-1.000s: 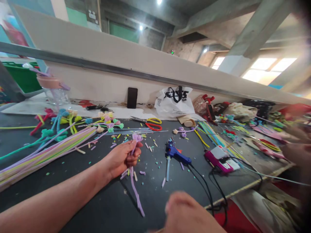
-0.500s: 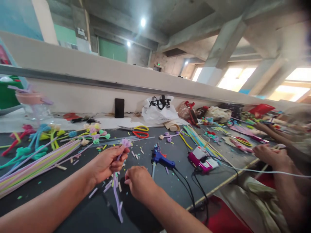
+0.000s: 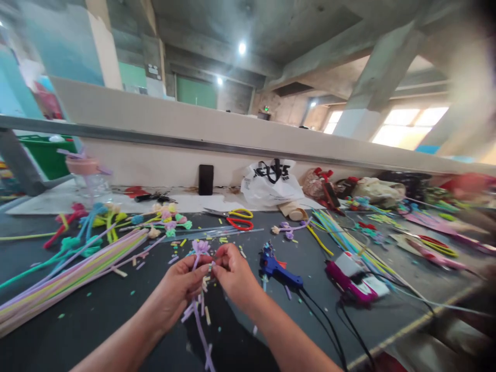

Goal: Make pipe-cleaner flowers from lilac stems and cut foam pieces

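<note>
Over against the low partition I can see a white bag (image 3: 271, 190) with bold black letters ending in "SS", the middle ones crossed by a black handle (image 3: 274, 173); the smaller print is too fine to read. In front of me, the purple flower (image 3: 200, 247) stands just above the left hand (image 3: 178, 287), its stem (image 3: 202, 333) gripped between thumb and fingers and trailing down over the dark table (image 3: 124, 333). The right hand (image 3: 238, 279) is right beside it, thumb and fingers drawn narrow; there seems to be a small pale piece at the tips, but I can't tell whether it's pinched there. Both forearms reach in from below, wrists slanting inward, fingertips nearly meeting. The blue glue gun (image 3: 281, 271) lies to the right.
</note>
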`<state>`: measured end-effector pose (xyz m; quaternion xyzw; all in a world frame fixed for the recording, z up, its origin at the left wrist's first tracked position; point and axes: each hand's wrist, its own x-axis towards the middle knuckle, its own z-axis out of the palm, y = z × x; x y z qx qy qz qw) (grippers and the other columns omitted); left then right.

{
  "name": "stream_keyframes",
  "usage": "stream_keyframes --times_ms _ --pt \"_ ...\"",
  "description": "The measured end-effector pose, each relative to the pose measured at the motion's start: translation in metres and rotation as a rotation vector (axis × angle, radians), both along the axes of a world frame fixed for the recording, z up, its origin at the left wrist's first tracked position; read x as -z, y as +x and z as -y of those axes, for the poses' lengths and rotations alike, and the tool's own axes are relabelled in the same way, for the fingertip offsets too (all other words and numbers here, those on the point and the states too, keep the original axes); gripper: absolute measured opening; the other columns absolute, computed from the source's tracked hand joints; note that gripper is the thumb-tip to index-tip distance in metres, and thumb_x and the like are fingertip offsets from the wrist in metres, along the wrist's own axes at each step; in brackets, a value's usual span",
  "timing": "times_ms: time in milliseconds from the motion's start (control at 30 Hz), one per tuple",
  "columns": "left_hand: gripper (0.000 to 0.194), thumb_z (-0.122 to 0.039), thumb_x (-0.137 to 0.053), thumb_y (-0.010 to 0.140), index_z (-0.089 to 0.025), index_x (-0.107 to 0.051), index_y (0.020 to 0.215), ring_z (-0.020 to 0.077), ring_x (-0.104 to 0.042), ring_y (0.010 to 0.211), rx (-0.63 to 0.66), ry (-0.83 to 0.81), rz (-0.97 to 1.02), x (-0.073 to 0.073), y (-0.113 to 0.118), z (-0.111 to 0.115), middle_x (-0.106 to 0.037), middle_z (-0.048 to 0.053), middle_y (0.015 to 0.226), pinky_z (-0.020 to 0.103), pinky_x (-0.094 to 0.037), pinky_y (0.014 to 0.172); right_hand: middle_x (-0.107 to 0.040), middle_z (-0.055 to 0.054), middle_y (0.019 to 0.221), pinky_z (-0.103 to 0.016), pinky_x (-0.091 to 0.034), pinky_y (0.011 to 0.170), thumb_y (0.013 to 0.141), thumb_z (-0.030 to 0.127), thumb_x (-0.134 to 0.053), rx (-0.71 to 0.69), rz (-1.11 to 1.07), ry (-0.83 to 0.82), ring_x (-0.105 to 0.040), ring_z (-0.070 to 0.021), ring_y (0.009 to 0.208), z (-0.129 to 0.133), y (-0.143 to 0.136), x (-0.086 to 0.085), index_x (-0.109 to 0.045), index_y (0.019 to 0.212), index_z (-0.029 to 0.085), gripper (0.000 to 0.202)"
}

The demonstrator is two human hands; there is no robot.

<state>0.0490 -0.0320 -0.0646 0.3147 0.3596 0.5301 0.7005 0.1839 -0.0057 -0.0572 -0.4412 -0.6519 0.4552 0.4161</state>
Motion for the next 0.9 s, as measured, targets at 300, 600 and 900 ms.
stream_keyframes --times_ms 300,600,900 --pt "0.025 -0.035 -0.069 0.067 -0.014 -0.056 0.070 0.0041 -0.025 0.042 -0.091 0.080 -0.111 0.015 -0.013 -0.018 -0.037 -0.008 0.047 0.020 -0.016 0.044 -0.048 0.008 0.056 -0.022 -0.036 0.052 0.070 0.023 -0.059 -0.099 -0.003 0.035 -0.047 -0.0104 0.052 -0.020 -0.016 0.015 -0.036 0.089 0.021 0.030" --pt "0.031 -0.040 -0.070 0.063 -0.015 -0.053 0.070 0.0075 -0.035 0.053 -0.190 0.025 -0.268 0.015 -0.001 -0.020 -0.044 -0.005 0.061 0.020 -0.030 0.052 -0.054 0.003 0.054 -0.022 -0.036 0.051 0.071 0.025 -0.058 -0.103 0.217 0.007 -0.049 -0.0112 0.053 -0.024 -0.003 0.017 -0.055 0.061 0.018 0.013" --pt "0.027 -0.035 -0.063 0.073 -0.016 -0.045 0.066 0.0049 -0.020 0.046 -0.076 0.030 -0.078 0.013 -0.001 -0.012 -0.030 -0.009 0.053 0.020 -0.017 0.045 -0.055 0.002 0.055 -0.021 -0.036 0.053 0.072 0.017 -0.055 -0.115 0.265 0.123 -0.049 -0.0114 0.054 -0.013 -0.001 0.017 -0.056 0.058 0.018 0.014"
